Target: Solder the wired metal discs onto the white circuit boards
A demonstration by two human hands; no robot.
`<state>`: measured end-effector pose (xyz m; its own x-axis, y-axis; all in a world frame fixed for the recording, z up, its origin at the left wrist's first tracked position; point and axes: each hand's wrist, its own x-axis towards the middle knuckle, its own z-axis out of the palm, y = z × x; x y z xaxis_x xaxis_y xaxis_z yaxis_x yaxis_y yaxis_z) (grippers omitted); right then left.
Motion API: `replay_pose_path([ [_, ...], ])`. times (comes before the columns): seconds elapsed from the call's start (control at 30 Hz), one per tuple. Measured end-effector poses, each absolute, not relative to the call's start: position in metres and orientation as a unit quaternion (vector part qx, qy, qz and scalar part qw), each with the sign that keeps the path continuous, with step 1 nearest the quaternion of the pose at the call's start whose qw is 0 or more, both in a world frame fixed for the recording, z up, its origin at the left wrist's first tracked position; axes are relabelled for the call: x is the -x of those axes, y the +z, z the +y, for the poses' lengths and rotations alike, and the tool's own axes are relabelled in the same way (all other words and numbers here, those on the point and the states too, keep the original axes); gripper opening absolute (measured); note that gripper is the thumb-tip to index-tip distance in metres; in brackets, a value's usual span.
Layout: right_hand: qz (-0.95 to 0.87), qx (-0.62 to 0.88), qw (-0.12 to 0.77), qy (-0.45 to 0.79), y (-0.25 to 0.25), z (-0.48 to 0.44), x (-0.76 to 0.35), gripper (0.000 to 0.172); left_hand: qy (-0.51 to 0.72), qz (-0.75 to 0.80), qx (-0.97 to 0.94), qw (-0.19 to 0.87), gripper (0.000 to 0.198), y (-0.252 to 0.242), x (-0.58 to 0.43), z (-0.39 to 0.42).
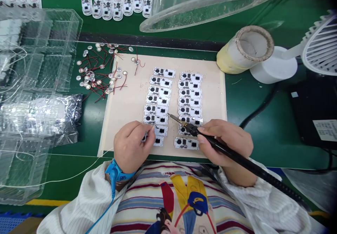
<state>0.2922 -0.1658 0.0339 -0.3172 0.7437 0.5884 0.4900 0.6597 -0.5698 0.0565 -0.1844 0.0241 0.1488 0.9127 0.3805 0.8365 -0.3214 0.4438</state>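
Two columns of small white circuit boards (190, 101) lie on a beige sheet (126, 104). My right hand (228, 141) is closed around a black soldering iron (221, 145); its metal tip points left, between the columns near the left column's right edge. Over the lower left boards is my left hand (134, 141), thumb and forefinger pinched together. A thin white wire (86, 172) runs from the left side up to that hand and appears to be what it grips. A blue wrist strap (119, 173) with a blue cord circles my left wrist.
Round metal discs with red wires (91, 76) lie at upper left. Clear plastic trays (59, 69) and a silvery bag (71, 118) are farther left. White oval units (107, 4) stand at the back. A yellowish cup (228, 57), a white fan (276, 65) and a black box (313, 111) are right.
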Motion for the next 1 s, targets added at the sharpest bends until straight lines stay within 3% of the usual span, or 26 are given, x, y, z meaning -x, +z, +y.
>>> replay_pose_path([
  [0.6, -0.795, 0.392, 0.442, 0.139, 0.04, -0.169, -0.295, 0.027, 0.31, 0.574, -0.756, 0.062, 0.006, 0.032, -0.056, -0.186],
  [0.83, -0.884, 0.393, 0.251, -0.028, 0.054, -0.173, -0.275, 0.032, 0.326, 0.46, -0.816, 0.127, 0.008, 0.064, -0.057, -0.19],
  [1.0, -0.902, 0.352, 0.249, -0.031, 0.052, -0.173, -0.269, 0.018, 0.314, 0.437, -0.827, 0.165, 0.011, 0.059, -0.053, -0.195],
])
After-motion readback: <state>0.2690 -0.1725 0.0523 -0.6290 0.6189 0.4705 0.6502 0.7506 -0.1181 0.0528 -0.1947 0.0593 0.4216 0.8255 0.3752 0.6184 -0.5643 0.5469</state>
